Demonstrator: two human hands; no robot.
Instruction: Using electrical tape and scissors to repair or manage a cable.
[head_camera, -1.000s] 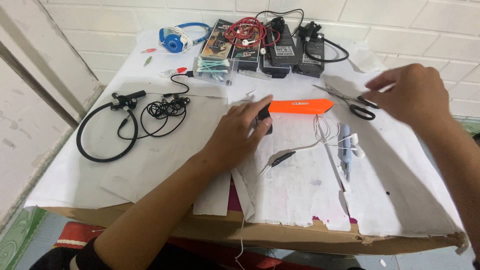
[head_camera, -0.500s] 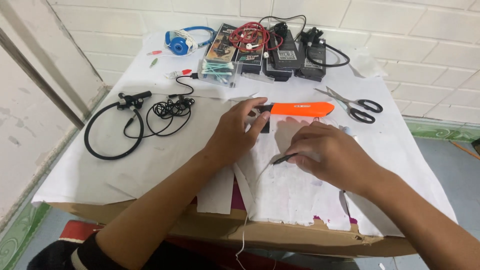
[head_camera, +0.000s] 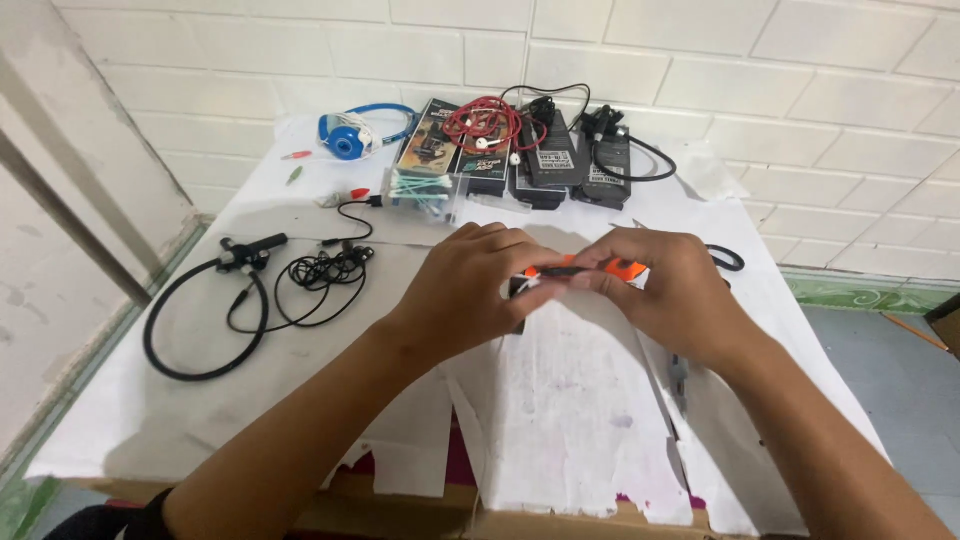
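Note:
My left hand (head_camera: 468, 292) and my right hand (head_camera: 662, 288) meet above the middle of the paper-covered table (head_camera: 560, 420). Both pinch a slim black part (head_camera: 562, 272) between their fingertips; a bit of white shows at its left end. Just behind the fingers lies an orange utility knife (head_camera: 628, 267), mostly hidden by my right hand. I cannot tell whether the black part touches the knife.
Black neckband earphones (head_camera: 196, 322) and tangled black earphones (head_camera: 322, 272) lie at the left. At the back are blue headphones (head_camera: 348, 138), a pack of cotton swabs (head_camera: 420, 192), a red cable (head_camera: 482, 122) and black power adapters (head_camera: 562, 158). A scissors handle (head_camera: 726, 258) shows beside my right hand.
My right hand came from the scissors at the right to the table's middle, picked up a black-ended white cable, and now meets my left hand by the orange knife.

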